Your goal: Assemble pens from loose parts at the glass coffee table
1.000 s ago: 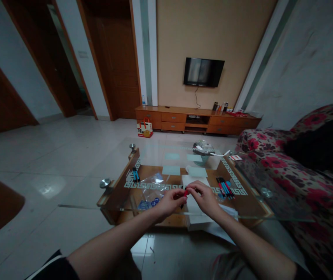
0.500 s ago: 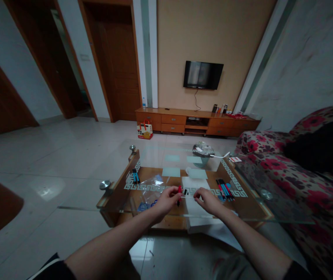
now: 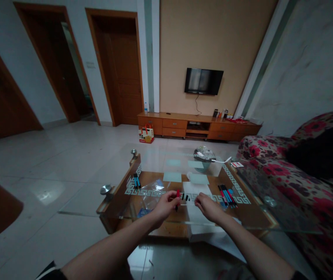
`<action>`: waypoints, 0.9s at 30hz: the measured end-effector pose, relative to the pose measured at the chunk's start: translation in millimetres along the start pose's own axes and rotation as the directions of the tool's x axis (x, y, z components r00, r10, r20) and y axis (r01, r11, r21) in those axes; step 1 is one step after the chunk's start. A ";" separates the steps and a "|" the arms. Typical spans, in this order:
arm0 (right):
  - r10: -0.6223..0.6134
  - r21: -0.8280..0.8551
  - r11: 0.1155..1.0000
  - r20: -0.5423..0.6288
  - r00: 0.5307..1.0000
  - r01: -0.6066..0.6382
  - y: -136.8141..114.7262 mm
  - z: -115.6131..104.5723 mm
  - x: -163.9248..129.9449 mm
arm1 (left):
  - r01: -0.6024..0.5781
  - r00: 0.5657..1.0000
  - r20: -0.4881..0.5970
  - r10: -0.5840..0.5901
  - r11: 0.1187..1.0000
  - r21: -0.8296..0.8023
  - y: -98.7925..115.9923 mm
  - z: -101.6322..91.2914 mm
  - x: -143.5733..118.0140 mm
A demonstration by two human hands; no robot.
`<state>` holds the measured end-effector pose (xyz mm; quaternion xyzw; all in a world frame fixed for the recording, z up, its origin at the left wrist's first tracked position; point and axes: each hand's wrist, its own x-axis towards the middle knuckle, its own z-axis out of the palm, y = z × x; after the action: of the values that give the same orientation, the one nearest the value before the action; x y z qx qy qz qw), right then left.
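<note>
Over the near part of the glass table, my left hand (image 3: pixel 168 203) is closed on a red pen (image 3: pixel 178 193), held upright with a dark end showing below the fingers. My right hand (image 3: pixel 208 206), its fingertips pinched together, is a short way to the right. A thin white rod (image 3: pixel 184 204) runs sideways between the two hands and seems to end in the right fingers; its exact kind is too small to tell. Small black pieces (image 3: pixel 185 197) lie on the glass between the hands. Red and blue pens (image 3: pixel 227 195) are lined up to the right.
Blue pens (image 3: pixel 136 181) lie at the left of the glass table (image 3: pixel 79 212). A clear plastic bag (image 3: pixel 151 192) is beside my left hand. White paper (image 3: pixel 197 221) shows beneath the glass. A filled basket (image 3: pixel 203 165) stands beyond, and a floral sofa (image 3: pixel 265 163) is at right.
The view has tilted up slightly, so everything sits lower in the picture. My right hand's fingers have curled in more. The red pen stays in my left hand.
</note>
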<state>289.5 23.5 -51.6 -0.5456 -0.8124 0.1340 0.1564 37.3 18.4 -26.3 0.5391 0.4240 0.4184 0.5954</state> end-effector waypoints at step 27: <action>0.353 0.993 0.113 -0.020 0.935 -0.022 -69.9 -14.2 4.4 | -0.020 0.982 0.178 0.056 0.980 -0.198 23.5 6.1 -9.6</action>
<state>234.6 2.5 -11.0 -0.4194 -0.4202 0.5804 0.5574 39.3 9.2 -2.0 0.5223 0.3141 0.4180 0.6737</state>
